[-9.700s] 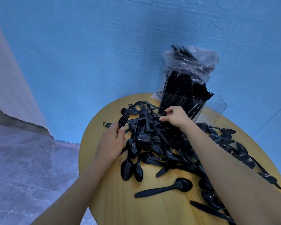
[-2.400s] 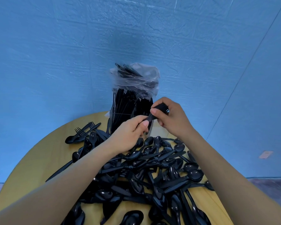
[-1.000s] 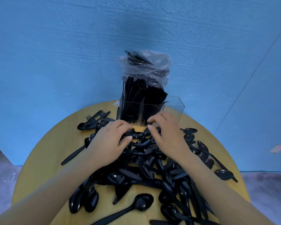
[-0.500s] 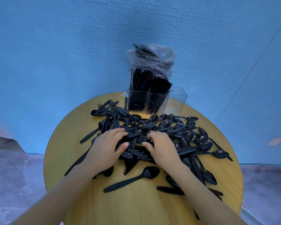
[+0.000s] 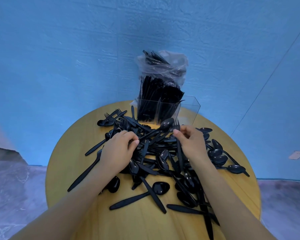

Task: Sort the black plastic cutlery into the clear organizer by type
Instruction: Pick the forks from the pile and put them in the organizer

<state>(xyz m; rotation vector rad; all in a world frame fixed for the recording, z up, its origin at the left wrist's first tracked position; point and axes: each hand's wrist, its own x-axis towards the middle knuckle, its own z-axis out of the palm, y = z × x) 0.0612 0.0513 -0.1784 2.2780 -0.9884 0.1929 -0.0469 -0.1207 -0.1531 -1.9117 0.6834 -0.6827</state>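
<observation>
— What colour is the cutlery pile [image 5: 156, 153]?
— Glossy black, every piece, over the tabletop's [image 5: 62, 163] middle and right edge.
— And the tabletop itself?
— Yellow wood, with a faint straight grain.
— The organizer [image 5: 189, 108] at its far edge?
— Clear, packed with black.
— Behind it?
— A see-through bag [image 5: 163, 66]; a plain blue wall [image 5: 59, 49]; grey marbled floor [image 5: 16, 187].

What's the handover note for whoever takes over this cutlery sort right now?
Left hand: pinching the handle of a spoon lifted off the pile.
Right hand: pinching a fork near its tines.
Clear organizer at the table's far edge: left and middle compartments packed, right one looks empty.
Left: big mixed pile on the round table, mostly spoons; a plastic bag of cutlery sits behind the organizer.
</observation>
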